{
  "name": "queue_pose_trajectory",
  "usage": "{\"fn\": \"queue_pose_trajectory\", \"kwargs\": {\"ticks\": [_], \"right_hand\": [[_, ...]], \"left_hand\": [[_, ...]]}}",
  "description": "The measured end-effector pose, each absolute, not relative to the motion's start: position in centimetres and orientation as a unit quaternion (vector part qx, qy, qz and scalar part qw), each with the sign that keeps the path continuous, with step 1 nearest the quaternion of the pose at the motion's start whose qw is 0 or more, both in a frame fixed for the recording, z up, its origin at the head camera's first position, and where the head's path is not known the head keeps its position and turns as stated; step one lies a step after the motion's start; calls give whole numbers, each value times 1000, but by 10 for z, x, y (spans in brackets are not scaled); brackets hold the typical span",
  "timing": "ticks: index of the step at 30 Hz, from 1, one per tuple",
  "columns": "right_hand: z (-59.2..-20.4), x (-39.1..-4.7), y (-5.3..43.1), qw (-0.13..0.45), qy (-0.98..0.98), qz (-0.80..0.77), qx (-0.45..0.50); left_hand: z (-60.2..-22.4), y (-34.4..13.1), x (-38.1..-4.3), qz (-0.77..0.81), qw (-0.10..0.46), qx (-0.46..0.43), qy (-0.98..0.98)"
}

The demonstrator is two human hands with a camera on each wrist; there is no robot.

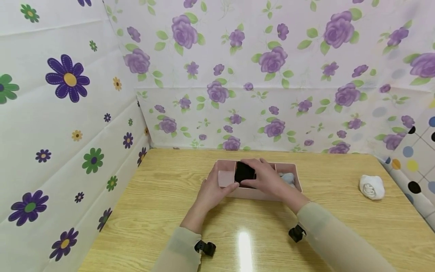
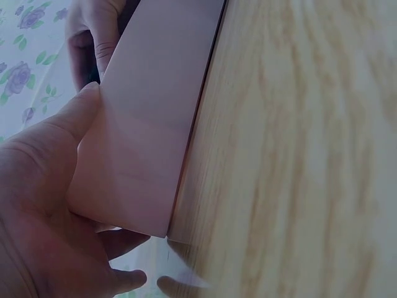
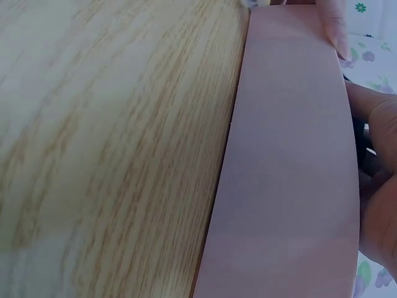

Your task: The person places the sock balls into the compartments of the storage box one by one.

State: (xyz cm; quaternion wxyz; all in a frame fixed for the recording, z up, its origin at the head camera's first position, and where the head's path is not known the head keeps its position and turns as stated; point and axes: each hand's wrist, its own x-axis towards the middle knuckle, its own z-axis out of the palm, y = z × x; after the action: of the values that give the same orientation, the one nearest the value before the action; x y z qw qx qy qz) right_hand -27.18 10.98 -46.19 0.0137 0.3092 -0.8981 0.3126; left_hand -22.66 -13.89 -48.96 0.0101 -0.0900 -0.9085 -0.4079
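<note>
A pink divided box [image 1: 249, 193] rests on the wooden table, its long side facing me. My left hand [image 1: 211, 189] holds the box's left end, thumb at the front rim and fingers around the end wall. In the middle section, my right hand [image 1: 266, 179] pinches a black folded cloth item [image 1: 243, 172] between thumb and fingers; the hand covers part of it. A light grey-blue cloth bundle [image 1: 288, 178] lies in the right section. The left section shows a bare pale floor. In the right wrist view, the box's front wall [image 3: 285, 161] hides most of the black item.
A rolled white cloth bundle [image 1: 372, 187] sits on the table [image 1: 163, 211] at the right. Flower-printed sheets [image 1: 217, 113] stand behind the table and along its left side. A dotted, tile-patterned sheet [image 1: 416, 162] borders the right edge.
</note>
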Motion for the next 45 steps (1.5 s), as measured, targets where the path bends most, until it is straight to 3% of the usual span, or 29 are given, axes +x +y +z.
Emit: {"fn": "queue_pose_trajectory", "kwargs": {"ticks": [6, 24, 45], "right_hand": [[-461, -269, 113, 18, -899, 308, 310], [-456, -255, 134, 106, -929, 230, 271], [-451, -242, 198, 142, -936, 238, 216]], "left_hand": [[-489, -137, -226, -411, 13, -93, -907], [-487, -136, -225, -417, 9, -82, -905], [-493, -137, -228, -416, 13, -85, -905]]}}
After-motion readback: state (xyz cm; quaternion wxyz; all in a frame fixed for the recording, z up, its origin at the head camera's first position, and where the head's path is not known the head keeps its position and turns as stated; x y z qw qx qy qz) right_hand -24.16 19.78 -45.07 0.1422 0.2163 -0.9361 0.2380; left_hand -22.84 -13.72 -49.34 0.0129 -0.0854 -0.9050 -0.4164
